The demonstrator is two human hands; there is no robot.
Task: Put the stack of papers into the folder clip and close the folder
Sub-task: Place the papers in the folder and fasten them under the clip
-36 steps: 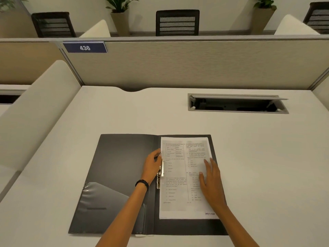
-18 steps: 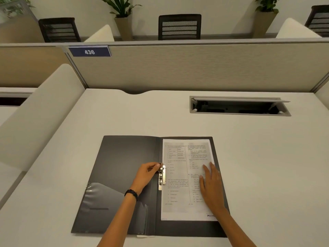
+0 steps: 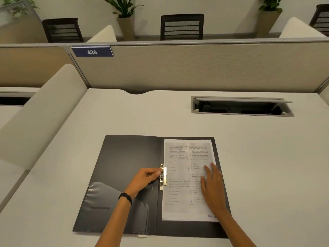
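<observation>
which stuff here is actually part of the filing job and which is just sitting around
In the job:
folder, open flat
papers on its right half
clip
left hand at the clip
right hand flat on the papers

Just there:
cable hatch
436 sign
chairs
plants

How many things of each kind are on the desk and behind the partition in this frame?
Folder: 1
Paper stack: 1
Clip: 1
Hands: 2, left and right
Chairs: 3
Plants: 3
Number sign: 1
Cable hatch: 1
Total: 13
</observation>
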